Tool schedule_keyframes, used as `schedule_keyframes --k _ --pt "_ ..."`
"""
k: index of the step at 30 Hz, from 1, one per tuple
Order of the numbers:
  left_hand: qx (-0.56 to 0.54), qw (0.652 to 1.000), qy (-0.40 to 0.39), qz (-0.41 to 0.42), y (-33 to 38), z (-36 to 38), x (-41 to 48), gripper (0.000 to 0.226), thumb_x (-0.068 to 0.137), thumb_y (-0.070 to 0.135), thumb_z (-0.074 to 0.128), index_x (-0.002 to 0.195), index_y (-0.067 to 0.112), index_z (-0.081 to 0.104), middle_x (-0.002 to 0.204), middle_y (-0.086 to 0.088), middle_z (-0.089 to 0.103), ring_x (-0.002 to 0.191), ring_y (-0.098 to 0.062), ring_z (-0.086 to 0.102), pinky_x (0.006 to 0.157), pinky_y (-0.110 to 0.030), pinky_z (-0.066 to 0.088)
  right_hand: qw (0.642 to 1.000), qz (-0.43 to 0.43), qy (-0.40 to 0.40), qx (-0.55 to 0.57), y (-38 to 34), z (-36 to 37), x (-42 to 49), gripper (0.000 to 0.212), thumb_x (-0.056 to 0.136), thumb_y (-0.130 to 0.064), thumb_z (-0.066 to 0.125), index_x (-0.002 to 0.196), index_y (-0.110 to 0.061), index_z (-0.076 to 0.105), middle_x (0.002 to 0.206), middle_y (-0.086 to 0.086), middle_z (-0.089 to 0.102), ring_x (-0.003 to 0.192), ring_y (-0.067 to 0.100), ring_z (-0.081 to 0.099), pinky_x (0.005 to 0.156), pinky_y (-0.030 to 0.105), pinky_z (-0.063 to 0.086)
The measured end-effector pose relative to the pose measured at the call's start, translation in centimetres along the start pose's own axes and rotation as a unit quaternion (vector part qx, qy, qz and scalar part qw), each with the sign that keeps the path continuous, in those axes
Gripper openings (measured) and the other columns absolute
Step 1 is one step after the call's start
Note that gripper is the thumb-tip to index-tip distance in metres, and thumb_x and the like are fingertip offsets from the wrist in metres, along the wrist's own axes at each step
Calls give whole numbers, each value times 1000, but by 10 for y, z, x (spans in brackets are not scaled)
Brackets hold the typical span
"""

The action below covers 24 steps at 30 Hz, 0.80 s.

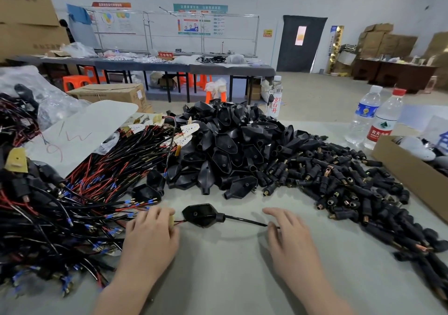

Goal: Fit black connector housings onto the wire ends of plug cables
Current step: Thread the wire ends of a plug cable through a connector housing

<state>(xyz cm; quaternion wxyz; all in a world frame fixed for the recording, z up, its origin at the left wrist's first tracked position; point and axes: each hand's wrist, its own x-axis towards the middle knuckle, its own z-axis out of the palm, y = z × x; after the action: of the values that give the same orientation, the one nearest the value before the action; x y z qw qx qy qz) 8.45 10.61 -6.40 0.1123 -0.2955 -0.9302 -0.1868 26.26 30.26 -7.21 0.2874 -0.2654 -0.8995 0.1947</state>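
A black connector housing (202, 215) lies on the table between my hands, threaded on a thin black cable (244, 220). Short red and black wires leave its left end toward a small yellowish board (171, 217). My left hand (150, 237) holds that board at the housing's left. My right hand (288, 237) pinches the cable's right end against the table. Behind lies a large pile of black housings (225, 145). Black barrel connectors with brass ends (339, 176) spread to the right. Red and black wires with blue crimps (80, 193) are heaped on the left.
Two water bottles (378, 118) and a third bottle (275, 101) stand at the table's far side. An open cardboard box (412, 174) sits at the right edge. A white plastic sheet (80, 130) lies over the wires at left. Bare grey table (218, 278) shows in front.
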Motion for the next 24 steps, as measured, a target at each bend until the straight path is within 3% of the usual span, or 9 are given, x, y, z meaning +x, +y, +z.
schedule_keyframes --k 3,5,8,11,13,17,20,24 --pt "1 999 -26 27 -8 1 1 34 94 29 57 127 28 61 118 8 57 117 -18 49 106 -34 28 997 -38 -61 4 -5 7 -2 36 101 -22 47 135 -31 51 130 -21 49 116 -4 32 114 28 26" --pt "-19 998 -28 49 -15 -3 4 32 94 28 58 126 30 60 110 13 53 112 -13 46 106 -31 28 996 -44 -78 4 -4 9 -2 38 102 -26 44 140 -33 45 133 -23 46 119 -7 27 117 27 20" --pt "-140 985 -26 97 -16 -8 6 28 95 16 60 120 29 64 101 20 53 99 -4 51 94 -26 41 996 -44 -80 7 -2 9 -2 40 103 -27 43 143 -34 41 126 -28 42 115 -10 25 116 30 25" --pt "-278 955 -24 102 -9 -12 4 37 93 12 65 113 42 62 105 24 58 98 1 59 80 -8 43 996 -54 -78 2 -1 12 -2 41 102 -27 45 142 -34 42 120 -30 40 107 -11 25 114 31 27" --pt "-339 936 -33 84 -2 -12 2 40 91 15 70 110 50 63 105 25 62 92 -5 63 74 -11 48 995 -64 -74 -2 0 13 -2 40 101 -29 47 140 -35 43 118 -28 45 108 -6 30 112 29 28" --pt "-447 888 -97 36 19 -6 -4 40 91 18 70 110 52 63 103 12 69 80 -21 67 71 -34 57 991 -90 -94 -15 -2 15 -2 41 99 -37 47 139 -36 43 124 -22 54 116 3 42 114 26 20" --pt "-478 870 -123 30 32 2 -10 34 93 14 67 114 40 64 101 4 71 75 -19 67 69 -27 57 987 -110 -113 -5 -7 15 -2 42 95 -42 50 137 -37 45 122 -23 56 112 1 42 105 15 20" --pt "-522 841 -146 -11 38 5 -9 34 95 8 63 119 31 61 104 4 74 79 -20 72 76 -23 56 987 -104 -118 22 -6 13 -1 38 100 -39 50 137 -36 47 119 -20 58 112 3 42 99 12 25"
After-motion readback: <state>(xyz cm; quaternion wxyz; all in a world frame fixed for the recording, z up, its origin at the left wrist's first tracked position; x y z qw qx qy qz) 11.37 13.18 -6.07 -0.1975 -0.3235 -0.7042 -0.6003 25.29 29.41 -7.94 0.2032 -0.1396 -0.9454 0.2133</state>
